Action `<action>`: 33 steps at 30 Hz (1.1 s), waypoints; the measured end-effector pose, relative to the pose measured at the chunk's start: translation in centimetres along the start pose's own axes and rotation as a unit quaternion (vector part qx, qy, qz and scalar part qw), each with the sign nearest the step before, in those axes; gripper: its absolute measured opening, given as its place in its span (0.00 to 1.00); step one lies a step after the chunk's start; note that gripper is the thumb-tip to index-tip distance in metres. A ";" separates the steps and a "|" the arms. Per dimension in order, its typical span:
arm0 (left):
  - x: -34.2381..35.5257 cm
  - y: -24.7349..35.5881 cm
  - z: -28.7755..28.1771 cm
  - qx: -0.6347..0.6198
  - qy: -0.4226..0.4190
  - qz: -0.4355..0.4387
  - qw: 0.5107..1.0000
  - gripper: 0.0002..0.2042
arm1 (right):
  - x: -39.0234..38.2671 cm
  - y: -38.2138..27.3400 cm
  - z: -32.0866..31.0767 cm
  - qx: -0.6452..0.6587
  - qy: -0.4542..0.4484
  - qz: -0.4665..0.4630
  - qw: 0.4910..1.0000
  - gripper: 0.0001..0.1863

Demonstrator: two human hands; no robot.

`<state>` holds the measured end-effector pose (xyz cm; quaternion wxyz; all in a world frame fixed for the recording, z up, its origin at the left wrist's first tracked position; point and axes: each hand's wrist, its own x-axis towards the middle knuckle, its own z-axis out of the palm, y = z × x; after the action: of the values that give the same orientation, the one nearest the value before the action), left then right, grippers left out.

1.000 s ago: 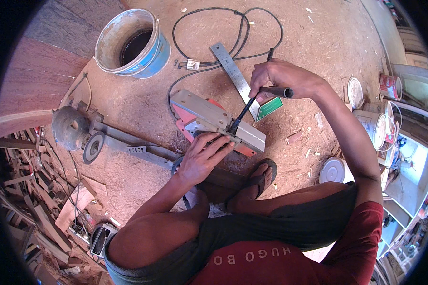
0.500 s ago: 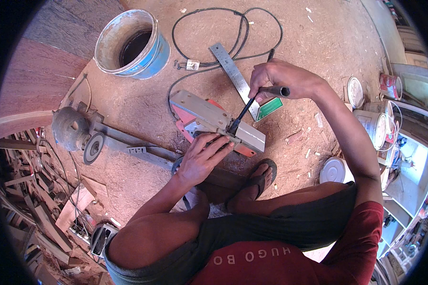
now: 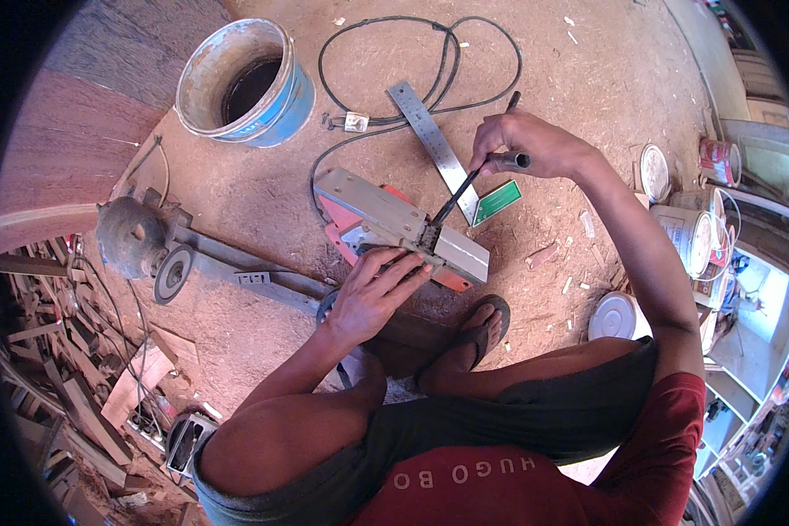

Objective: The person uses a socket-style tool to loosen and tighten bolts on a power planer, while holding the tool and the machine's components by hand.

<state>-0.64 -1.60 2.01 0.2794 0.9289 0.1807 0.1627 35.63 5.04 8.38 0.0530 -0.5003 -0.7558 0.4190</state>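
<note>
The left hand [image 3: 365, 305] covers part of the orange-and-grey metal planer [image 3: 368, 203], whose slot [image 3: 430, 235] obscures the tip of the slim black tool [image 3: 461, 193], while brown wooden scraps [image 3: 95, 419] at the floor [image 3: 587, 79]'s left edge are cut off and clutter [image 3: 717, 408] in the white shelf [image 3: 745, 355] is too small to identify.

Pale upside-down capitals [image 3: 460, 474] — on the red shirt [image 3: 478, 508]; white lettering [image 3: 252, 137], partly visible — on the blue bucket [image 3: 294, 107]

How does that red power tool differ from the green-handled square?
The power tool is bulky; the square is thin. The power tool's casing is red, the square's handle green. The left hand touches the power tool, while the square lies untouched. Both show grey metal.
</note>
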 end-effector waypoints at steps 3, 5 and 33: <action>0.0 -0.1 0.1 0.002 0.002 0.002 1.000 0.23 | 0.1 -0.1 0.2 -0.007 -0.005 0.004 1.000 0.10; 0.1 0.0 0.0 0.000 0.004 0.004 1.000 0.23 | 0.2 -0.1 0.2 -0.012 -0.006 0.006 1.000 0.10; -0.1 -0.2 0.1 0.011 -0.005 0.011 1.000 0.23 | 1.6 -0.8 -0.1 -0.016 -0.031 0.099 0.994 0.13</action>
<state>-0.73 -1.48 1.82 0.2686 0.9345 0.1710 0.1588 34.31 6.27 8.42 -0.0202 -0.5603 -0.7106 0.4250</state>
